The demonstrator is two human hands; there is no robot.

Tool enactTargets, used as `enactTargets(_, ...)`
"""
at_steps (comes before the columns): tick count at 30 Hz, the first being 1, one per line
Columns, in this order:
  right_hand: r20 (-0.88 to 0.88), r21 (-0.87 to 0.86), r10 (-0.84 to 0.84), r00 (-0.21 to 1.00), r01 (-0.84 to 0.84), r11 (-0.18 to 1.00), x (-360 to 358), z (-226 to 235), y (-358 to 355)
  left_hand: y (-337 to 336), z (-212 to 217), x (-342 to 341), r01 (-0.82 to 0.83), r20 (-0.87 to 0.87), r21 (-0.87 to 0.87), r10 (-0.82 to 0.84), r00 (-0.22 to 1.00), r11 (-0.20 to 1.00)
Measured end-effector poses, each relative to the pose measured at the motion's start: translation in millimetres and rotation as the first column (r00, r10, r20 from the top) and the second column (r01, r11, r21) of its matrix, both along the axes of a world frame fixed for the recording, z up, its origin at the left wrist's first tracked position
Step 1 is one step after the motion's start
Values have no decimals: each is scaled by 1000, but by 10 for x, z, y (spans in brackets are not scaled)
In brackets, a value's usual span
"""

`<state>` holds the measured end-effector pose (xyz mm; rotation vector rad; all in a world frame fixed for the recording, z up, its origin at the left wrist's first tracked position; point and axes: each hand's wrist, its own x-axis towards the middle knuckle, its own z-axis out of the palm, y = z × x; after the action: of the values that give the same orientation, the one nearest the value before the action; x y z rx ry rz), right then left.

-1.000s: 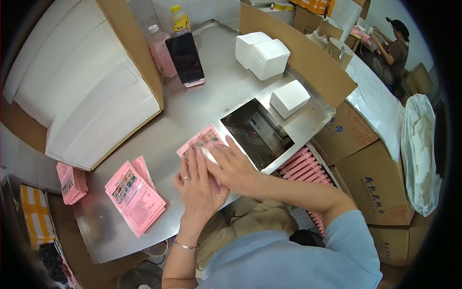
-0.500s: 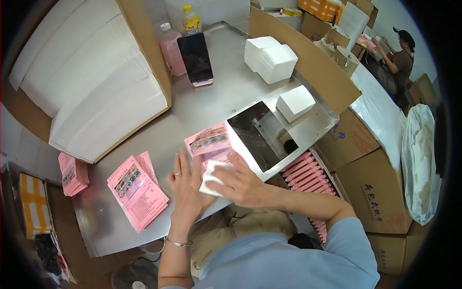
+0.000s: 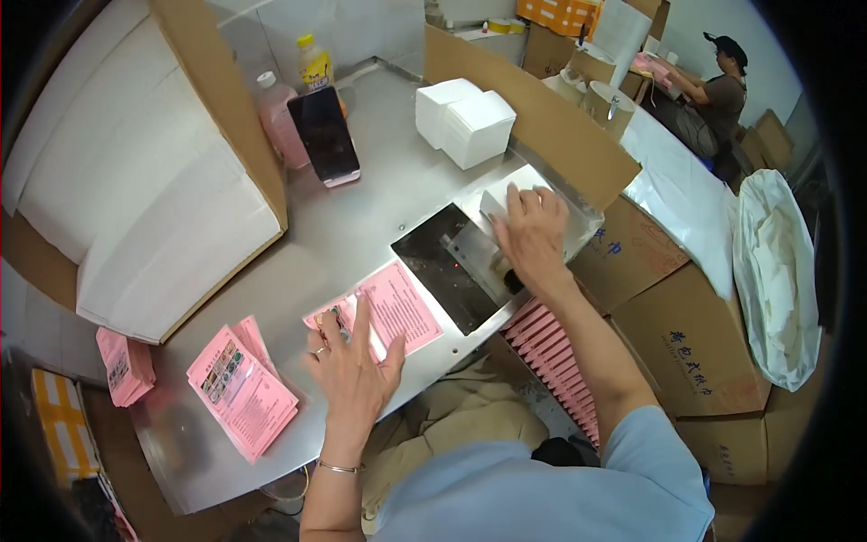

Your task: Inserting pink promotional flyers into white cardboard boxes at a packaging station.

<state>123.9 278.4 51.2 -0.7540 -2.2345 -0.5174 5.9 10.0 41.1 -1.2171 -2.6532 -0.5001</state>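
A: What do your hands hide?
B: Your right hand (image 3: 536, 230) covers much of the white paper stack (image 3: 492, 207) beside the dark rectangular recess (image 3: 433, 268); whether its fingers grip, I can't tell.
A: And your left hand (image 3: 354, 375)?
B: Spread loosely, fingers apart, screening part of the pink sheet (image 3: 406, 310). That lies flat on your smooth steel table (image 3: 361, 239), left of the recess, thin, glossy, with small dark print.
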Motion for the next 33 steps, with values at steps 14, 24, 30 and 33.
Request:
enactTargets(14, -275, -183, 391, 878, -447, 875, 50, -148, -13, -75, -30, 130, 287, 1, 28, -287, 958, 957)
enactTargets(24, 165, -428, 617, 770, -507, 748, -630, -458, -1148, 38, 123, 167, 263, 104, 212, -290, 951, 941)
enactTargets(30, 134, -774, 339, 931, -116, 623, -250, -582, -346, -481, 249, 1, 346, 325, 249, -415, 850, 905)
enactTargets(33, 432, -637, 457, 777, -96, 765, -149, -256, -390, -670, 246, -87, 288, 134, 319, -344, 929, 903)
